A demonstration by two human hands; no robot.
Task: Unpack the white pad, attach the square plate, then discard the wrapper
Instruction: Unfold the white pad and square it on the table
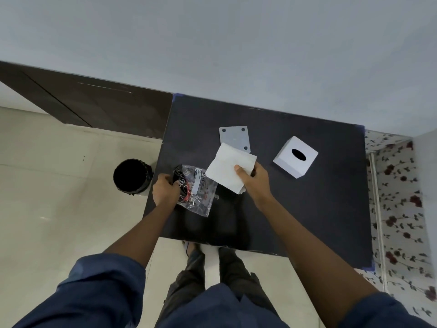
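My right hand (254, 182) grips the white pad (228, 168) by its near right corner, holding it tilted just above the dark table (307, 209). The pad is out of the wrapper and covers the near corner of the grey square plate (234, 138), which lies flat farther back with dark dots at its corners. My left hand (165, 190) clutches the crumpled clear and black plastic wrapper (196, 190) at its left end, near the table's left edge. The wrapper carries a white label.
A white cube-shaped tissue box (295, 157) with a dark oval opening stands at the right of the table. A black-lined bin (132, 176) stands on the tiled floor just left of the table. A wall runs behind the table and floral covering lies to its right.
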